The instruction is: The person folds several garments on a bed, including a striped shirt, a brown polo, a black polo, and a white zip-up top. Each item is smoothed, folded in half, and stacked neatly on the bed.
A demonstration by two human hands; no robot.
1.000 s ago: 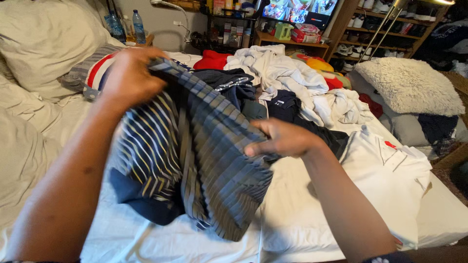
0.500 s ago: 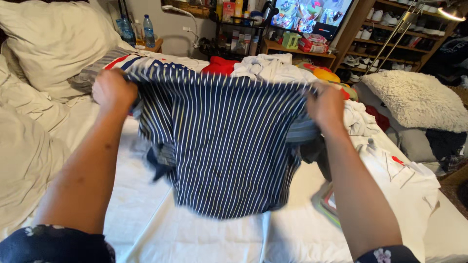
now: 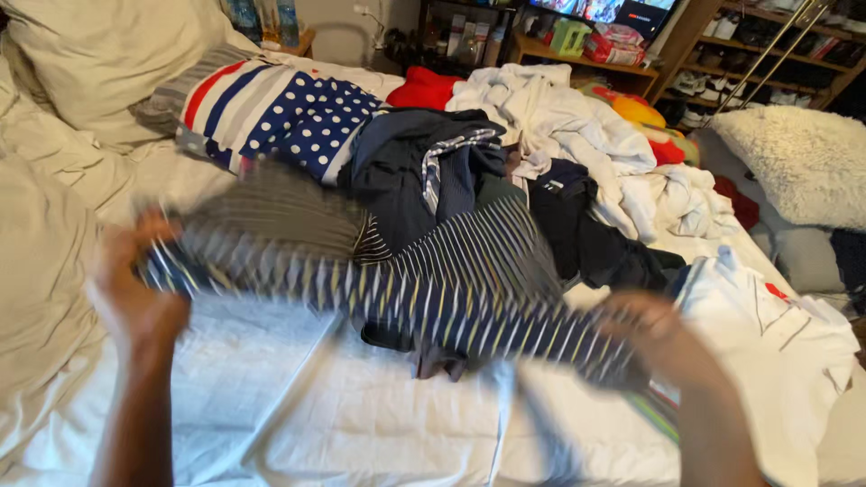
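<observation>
A navy shirt with white and yellow stripes [image 3: 433, 293] stretches across the white bed sheet [image 3: 361, 424], blurred by motion. My left hand [image 3: 135, 293] grips one end of it at the left. My right hand [image 3: 663, 338] grips the other end at the right, low over the bed. The shirt hangs flat and wide between both hands.
A heap of clothes lies behind: a dark navy garment [image 3: 424, 167], white laundry [image 3: 559, 122], a red, white and blue dotted pillow [image 3: 271, 108]. A white shirt [image 3: 776, 343] lies at the right. Beige pillows [image 3: 81, 54] at left, shelves [image 3: 577, 36] at the back.
Both hands have swung the striped shirt down from chest height towards the bed and spread further apart. The clothes heap behind it has come into sight.
</observation>
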